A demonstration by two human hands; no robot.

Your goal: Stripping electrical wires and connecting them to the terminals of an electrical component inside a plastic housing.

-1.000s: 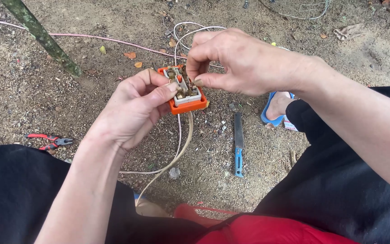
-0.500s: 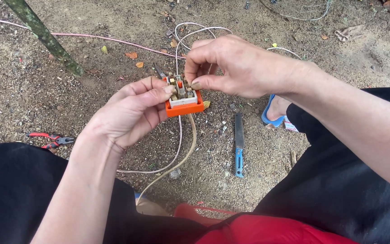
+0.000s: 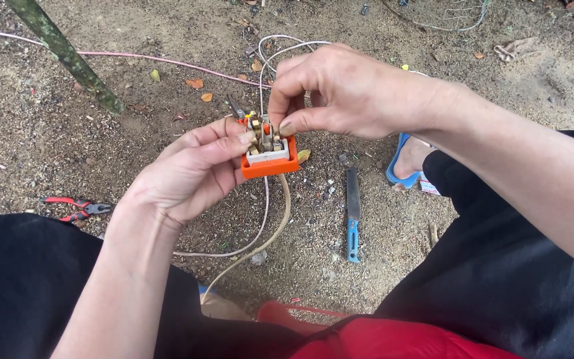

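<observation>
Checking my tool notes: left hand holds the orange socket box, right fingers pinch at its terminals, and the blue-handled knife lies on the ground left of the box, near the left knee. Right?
Not quite. The head view shows the blue-handled knife right of the orange socket box; the red-handled pliers lie on the left. The left hand and right hand are as stated.

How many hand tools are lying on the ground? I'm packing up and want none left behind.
2. Red-handled pliers lie on the dirt left of the left forearm; a blue-handled blade tool lies below the orange socket. Others may be hidden under arms or legs.
</observation>
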